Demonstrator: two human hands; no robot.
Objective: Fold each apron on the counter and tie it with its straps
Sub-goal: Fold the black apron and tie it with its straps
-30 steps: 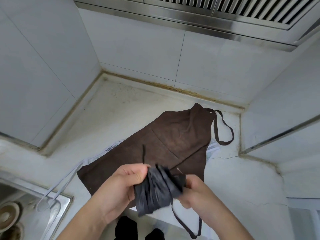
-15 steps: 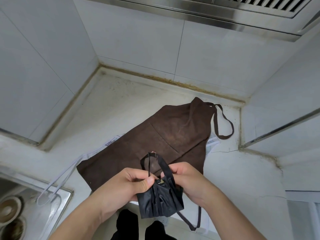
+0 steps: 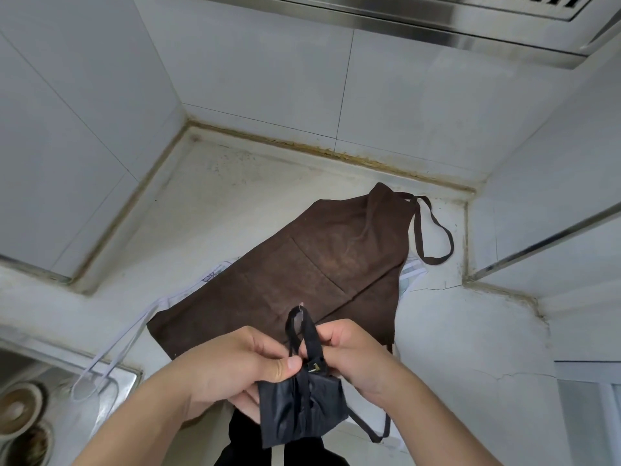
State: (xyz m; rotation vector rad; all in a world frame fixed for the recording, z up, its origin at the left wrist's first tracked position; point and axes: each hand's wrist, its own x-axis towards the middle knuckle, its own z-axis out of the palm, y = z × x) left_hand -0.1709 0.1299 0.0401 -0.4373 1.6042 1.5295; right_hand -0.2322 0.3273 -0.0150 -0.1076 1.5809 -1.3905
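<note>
A pale, stained tabletop (image 3: 235, 210) runs into a corner of white wall tiles (image 3: 255, 72), with a steel range hood (image 3: 437, 15) overhead and a steel sink (image 3: 114, 381) at the lower left edge.

Both forearms reach in from the bottom of the view and meet near the middle, above the near edge of the tabletop. The left hand (image 3: 235, 368) comes in from the lower left, fingers curled and thumb pressed forward; its grip holds the top of a folded black apron (image 3: 302, 412). The right hand (image 3: 353, 354) comes in from the lower right, its grip pinched closed on the black strap (image 3: 304, 331), which stands up as a narrow loop above the bundle. A small metal buckle (image 3: 314, 366) shows between the two hands. The black bundle hangs in the air, its long axis roughly vertical, its lower end toward the person, and another length of strap loops out to its lower right.

Beyond the hands a brown apron (image 3: 319, 274) lies flat on the tabletop, its long axis diagonal, bib end toward the far right corner, neck loop (image 3: 433, 230) lying on the surface beside it. White straps (image 3: 117, 351) trail from under it across the sink rim.
</note>
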